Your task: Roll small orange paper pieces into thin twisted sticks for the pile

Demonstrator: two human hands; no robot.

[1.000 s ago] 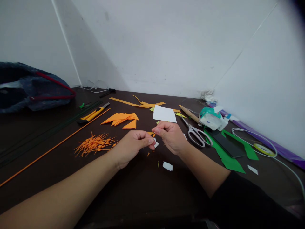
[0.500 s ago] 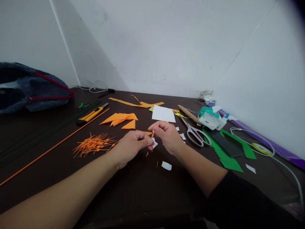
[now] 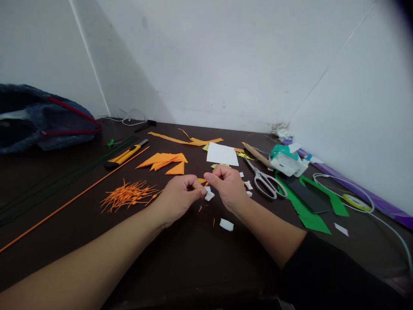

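My left hand (image 3: 177, 197) and my right hand (image 3: 228, 189) meet low over the dark table, thumbs and forefingers pinched. A small piece of orange paper (image 3: 207, 184) shows between their fingertips, mostly hidden by the fingers. Just behind them lies an orange paper scrap (image 3: 201, 181). White paper scraps (image 3: 209, 196) lie beneath the fingertips. Left of my left hand is a heap of thin twisted orange paper pieces (image 3: 129, 194). Orange paper triangles (image 3: 164, 160) lie behind it, and a white paper square (image 3: 222, 154) is beyond my right hand.
Scissors (image 3: 267, 183) lie right of my right hand, near green paper (image 3: 311, 218) and a dark phone (image 3: 303, 193). A tissue pack (image 3: 285, 161) stands behind. At left are a yellow box cutter (image 3: 126, 156), a long orange stick (image 3: 74, 199) and a blue bag (image 3: 61, 122).
My fingertips have shifted slightly, with the right fingers curled in more and the left fingertips a little further left. The whole view has moved slightly; the things on the table stay put.
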